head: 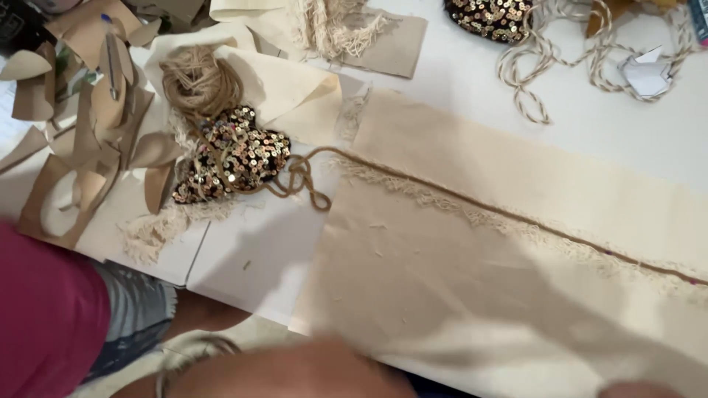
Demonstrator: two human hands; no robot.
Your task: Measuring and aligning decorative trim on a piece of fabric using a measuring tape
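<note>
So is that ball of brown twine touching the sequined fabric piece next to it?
Touching. The head view shows the twine ball resting against the top edge of the sequined piece, and its loose strand runs across the sequins with no gap.

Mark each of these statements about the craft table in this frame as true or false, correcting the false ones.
1. A ball of brown jute twine lies on the white table. True.
2. A strand of brown twine runs along the frayed edge of the cream fabric panel. True.
3. The dark sequined fabric piece sits on the cream panel's right end. False: it lies left of the panel, just below the twine ball.
4. A hand pinches the twine ball. False: nothing touches it; only a blurred forearm shows at the bottom edge.
5. Brown cardboard cut-outs are piled at the left. True.
</note>
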